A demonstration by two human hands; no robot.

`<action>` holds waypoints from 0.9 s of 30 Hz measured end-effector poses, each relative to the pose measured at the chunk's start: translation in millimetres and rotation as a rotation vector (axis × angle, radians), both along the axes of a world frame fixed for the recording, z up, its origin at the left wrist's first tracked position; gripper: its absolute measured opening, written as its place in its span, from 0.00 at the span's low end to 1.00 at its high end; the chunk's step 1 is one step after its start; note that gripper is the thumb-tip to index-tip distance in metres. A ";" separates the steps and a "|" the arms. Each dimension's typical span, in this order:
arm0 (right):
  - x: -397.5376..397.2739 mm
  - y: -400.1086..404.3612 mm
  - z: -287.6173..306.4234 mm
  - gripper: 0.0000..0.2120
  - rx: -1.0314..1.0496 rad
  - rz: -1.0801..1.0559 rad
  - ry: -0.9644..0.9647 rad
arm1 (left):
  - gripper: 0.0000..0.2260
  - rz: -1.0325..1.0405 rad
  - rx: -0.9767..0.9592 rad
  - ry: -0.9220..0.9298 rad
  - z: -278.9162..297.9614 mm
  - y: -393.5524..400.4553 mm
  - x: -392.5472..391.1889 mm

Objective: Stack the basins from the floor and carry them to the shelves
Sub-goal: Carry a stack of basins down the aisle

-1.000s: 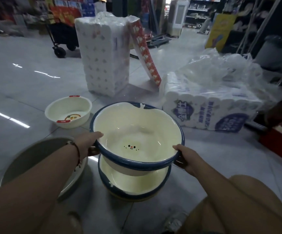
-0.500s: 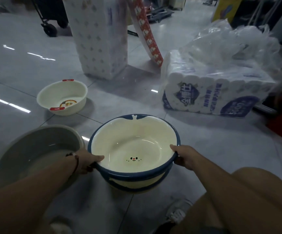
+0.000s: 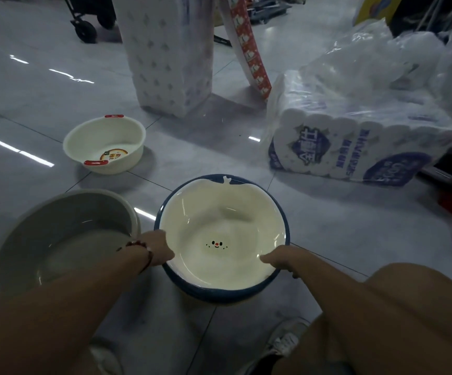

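- The left hand (image 3: 157,247) and right hand (image 3: 278,259) each grip opposite sides of the blue-rimmed basin (image 3: 223,238), fingers curled over its rim, likely so it stays level as it nests.
- This basin sits low in the centre of the frame, inside a matching one on the tiled floor (image 3: 327,226).
- It is cream inside, with a small smiling face printed on the bottom.
- A grey basin (image 3: 65,239) waits just left; a white basin with red handles (image 3: 105,144) lies further off, upper left.
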State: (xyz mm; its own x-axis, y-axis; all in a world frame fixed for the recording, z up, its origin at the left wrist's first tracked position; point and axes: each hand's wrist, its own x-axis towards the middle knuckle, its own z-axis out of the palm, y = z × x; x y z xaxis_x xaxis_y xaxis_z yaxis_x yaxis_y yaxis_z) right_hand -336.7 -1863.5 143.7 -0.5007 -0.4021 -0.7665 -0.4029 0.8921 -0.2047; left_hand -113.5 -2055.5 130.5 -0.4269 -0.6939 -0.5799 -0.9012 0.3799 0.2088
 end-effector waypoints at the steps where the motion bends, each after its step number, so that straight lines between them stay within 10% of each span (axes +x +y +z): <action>1: 1.7 -0.6 1.2 0.30 0.004 0.048 0.022 | 0.24 -0.089 -0.069 -0.015 1.2 3.8 -1.6; 11: 26.9 10.6 12.3 0.33 -0.149 0.319 0.218 | 0.28 -0.433 -0.332 -0.079 24.4 27.5 3.0; 27: 133.9 -37.3 99.7 0.33 -0.345 0.698 0.531 | 0.27 -0.196 -0.346 0.067 90.3 36.8 121.4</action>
